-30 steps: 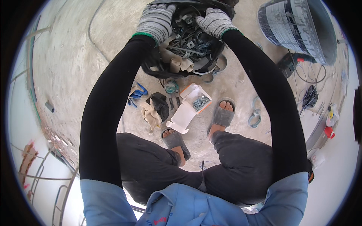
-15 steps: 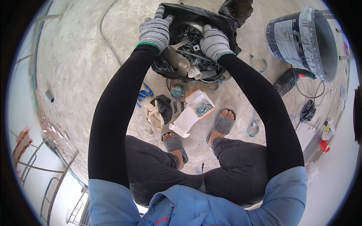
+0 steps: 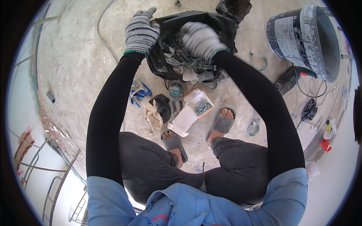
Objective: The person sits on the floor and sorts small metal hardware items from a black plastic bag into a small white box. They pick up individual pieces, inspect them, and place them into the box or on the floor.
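In front of my feet stands a black plastic bag, its mouth spread wide. Inside lies a jumble of metal fittings, with some pale curled pieces among them. My left hand, in a grey striped knit glove, is closed on the bag's left rim, one finger sticking up. Over the right part of the contents is my right hand, in the same kind of glove. Motion smears its fingers, and what they touch is hidden.
Nearer my sandals lie an open white-and-orange box of metal pieces, a blue-and-white glove, a beige cloth and a tape roll. A large plastered bucket lies tipped at right, beside a power tool and clamp rings.
My left hand has moved left, and the bag's left side has shifted with it. The right hand has swung left across the contents. A small dark piece now shows beyond the bag.
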Motion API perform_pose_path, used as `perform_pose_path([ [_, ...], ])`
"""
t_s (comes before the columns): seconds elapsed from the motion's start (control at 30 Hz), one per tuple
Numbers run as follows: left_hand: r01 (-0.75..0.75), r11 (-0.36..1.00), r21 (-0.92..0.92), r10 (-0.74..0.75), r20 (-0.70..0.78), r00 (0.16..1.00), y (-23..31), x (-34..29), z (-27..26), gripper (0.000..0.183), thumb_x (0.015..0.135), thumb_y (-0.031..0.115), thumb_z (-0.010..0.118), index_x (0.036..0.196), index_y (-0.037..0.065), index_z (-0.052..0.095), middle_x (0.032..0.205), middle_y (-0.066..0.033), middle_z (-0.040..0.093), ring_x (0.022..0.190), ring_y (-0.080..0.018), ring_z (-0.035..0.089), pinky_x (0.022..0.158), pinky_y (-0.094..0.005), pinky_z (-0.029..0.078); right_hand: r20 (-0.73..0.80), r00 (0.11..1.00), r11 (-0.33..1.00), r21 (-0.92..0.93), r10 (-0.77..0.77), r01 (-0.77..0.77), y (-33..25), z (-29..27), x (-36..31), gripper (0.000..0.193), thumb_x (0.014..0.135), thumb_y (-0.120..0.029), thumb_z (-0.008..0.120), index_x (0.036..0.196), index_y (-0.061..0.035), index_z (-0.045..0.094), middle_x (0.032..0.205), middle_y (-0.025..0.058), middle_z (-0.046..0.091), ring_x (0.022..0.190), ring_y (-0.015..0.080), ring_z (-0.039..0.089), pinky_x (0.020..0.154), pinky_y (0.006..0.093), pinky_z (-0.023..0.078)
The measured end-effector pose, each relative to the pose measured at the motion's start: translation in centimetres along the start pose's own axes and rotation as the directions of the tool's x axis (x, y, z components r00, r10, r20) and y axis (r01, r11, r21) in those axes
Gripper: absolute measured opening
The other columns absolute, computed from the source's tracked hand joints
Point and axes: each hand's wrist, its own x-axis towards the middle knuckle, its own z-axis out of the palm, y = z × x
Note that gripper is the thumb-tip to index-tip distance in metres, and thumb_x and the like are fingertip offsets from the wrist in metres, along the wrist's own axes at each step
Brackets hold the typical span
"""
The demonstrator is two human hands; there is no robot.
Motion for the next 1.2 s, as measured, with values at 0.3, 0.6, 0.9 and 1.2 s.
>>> perform_pose_path([
  [0.3, 0.08, 0.978, 0.193, -0.09, 0.048, 0.995, -0.8, 7.4, 2.1, 0.032, 0.093, 0.037, 0.061, 0.107, 0.011, 0.074, 0.099, -0.0186, 0.073, 0.093, -0.0371, 0.07, 0.086, -0.0405, 0.055, 0.083, 0.978, 0.866, -0.483, 0.194, -0.131, 5.3, -2.0, 5.8, 0.024, 0.085, -0.019, 0.061, 0.097, -0.0043, 0.075, 0.109, 0.0213, 0.072, 0.103, 0.0364, 0.069, 0.092, 0.0447, 0.054],
  [0.6, 0.028, 0.871, -0.49, 0.162, 0.34, 0.926, 4.1, -0.7, -1.9, 0.034, 0.086, 0.039, 0.068, 0.109, 0.013, 0.072, 0.095, -0.0133, 0.073, 0.094, -0.0297, 0.071, 0.084, -0.0406, 0.055, 0.373, 0.89, 0.901, -0.425, 0.261, -0.087, 9.8, 0.6, 9.6, 0.038, 0.087, -0.029, 0.06, 0.111, -0.0021, 0.071, 0.107, 0.0247, 0.071, 0.096, 0.0372, 0.071, 0.086, 0.0462, 0.054],
  [0.9, -0.517, 0.826, 0.222, 0.123, 0.826, 0.551, 0.7, -12.7, -3.0, 0.045, 0.088, 0.02, 0.061, 0.131, 0.006, 0.062, 0.114, -0.0155, 0.069, 0.115, -0.0318, 0.064, 0.115, -0.0481, 0.037, 0.269, 0.961, 0.898, -0.435, 0.058, 0.068, 12.8, -1.7, 7.5, 0.029, 0.092, -0.024, 0.058, 0.106, -0.006, 0.076, 0.108, 0.0164, 0.074, 0.099, 0.03, 0.071, 0.086, 0.0419, 0.055],
  [1.2, -0.389, 0.908, 0.155, 0.204, 0.647, 0.735, 6.0, -5.8, -11.0, 0.018, 0.091, 0.021, 0.057, 0.092, 0.02, 0.075, 0.082, -0.0072, 0.066, 0.101, -0.0289, 0.067, 0.121, -0.0538, 0.027, 0.383, 0.917, 0.99, -0.035, -0.11, 0.134, -3.3, -0.1, 0.0, 0.074, 0.084, -0.04, 0.066, 0.142, 0.0019, 0.048, 0.125, 0.0282, 0.064, 0.116, 0.0409, 0.063, 0.102, 0.0431, 0.049],
])
